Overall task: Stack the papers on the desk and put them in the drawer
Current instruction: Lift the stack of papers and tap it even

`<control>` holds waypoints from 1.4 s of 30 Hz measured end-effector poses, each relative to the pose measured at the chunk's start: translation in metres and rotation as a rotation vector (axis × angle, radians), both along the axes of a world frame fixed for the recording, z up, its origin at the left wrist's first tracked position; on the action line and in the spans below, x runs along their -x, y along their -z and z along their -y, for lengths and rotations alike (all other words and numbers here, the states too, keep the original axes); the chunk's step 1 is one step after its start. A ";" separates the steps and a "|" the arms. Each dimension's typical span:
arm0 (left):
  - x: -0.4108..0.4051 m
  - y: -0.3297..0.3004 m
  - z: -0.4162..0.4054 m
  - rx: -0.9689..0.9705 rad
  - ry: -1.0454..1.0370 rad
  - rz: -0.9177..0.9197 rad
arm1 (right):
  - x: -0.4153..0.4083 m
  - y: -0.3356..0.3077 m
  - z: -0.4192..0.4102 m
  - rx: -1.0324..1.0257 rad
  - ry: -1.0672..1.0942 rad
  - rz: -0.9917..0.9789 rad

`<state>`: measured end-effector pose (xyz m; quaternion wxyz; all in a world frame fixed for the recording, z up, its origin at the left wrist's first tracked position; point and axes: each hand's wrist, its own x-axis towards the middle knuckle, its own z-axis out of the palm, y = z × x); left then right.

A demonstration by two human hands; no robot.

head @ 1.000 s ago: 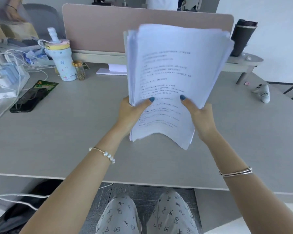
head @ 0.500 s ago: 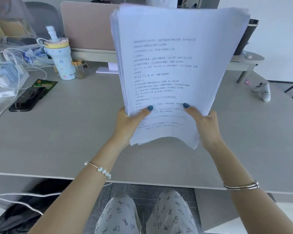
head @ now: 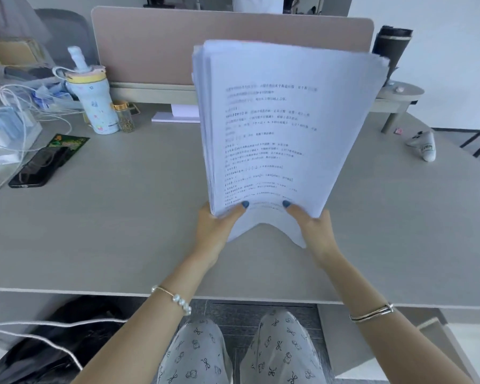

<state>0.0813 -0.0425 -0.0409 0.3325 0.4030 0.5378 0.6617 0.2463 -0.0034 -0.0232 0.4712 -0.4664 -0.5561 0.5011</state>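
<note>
The stack of papers stood nearly upright above the desk, held by its bottom edge with the printed side toward the camera. The left hand gripped the lower left corner, thumb pressed on the front sheet and the fingers hidden behind the stack. The right hand gripped the lower right corner the same way, thumb on the front. Between the two thumbs the bottom edge of the sheets bowed upward, and the corners drooped below the hands. The top edges of the sheets were uneven, fanned slightly at the upper left.

At the far left of the desk, a black phone lay flat with white cables trailing near it. Beside it to the right stood a pale blue drinking bottle with a yellow lid and a straw spout; what it held could not be seen. Just to its right, touching or nearly so, stood a small glass jar with a gold cap, filled with something greenish and granular. At the far right, a dark tumbler stood on a raised shelf, its contents hidden.
</note>
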 end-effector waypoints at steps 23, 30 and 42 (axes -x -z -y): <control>-0.100 -0.049 -0.051 0.009 0.447 0.006 | -0.169 -0.004 0.001 -0.013 0.221 0.125; -0.219 -0.054 -0.068 -0.028 0.597 0.030 | -0.280 -0.008 0.042 0.033 0.437 0.183; -0.376 -0.015 -0.030 0.115 0.852 -0.036 | -0.430 0.026 0.139 0.149 0.668 0.303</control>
